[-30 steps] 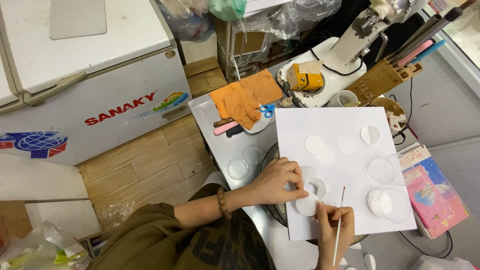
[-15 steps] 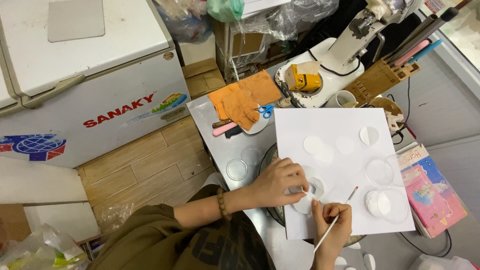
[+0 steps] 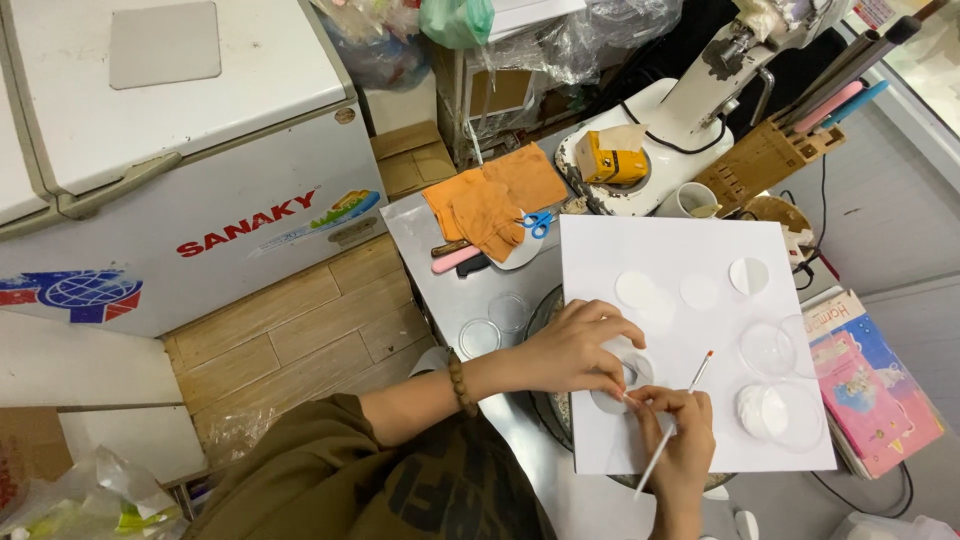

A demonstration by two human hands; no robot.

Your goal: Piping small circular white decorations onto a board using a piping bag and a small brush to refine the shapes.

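My left hand (image 3: 575, 350) pins the small white disc (image 3: 622, 378) near the white sheet's (image 3: 680, 250) near-left corner, while my right hand (image 3: 680, 440) pinches the thin brush (image 3: 672, 425) (slanting up-right), just beside it.

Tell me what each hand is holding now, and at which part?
The right hand holds a thin white brush around mid-handle. The left hand pinches the edge of a white paper ring on the white board.

Bright, even light; soft shadows; sharp focus.
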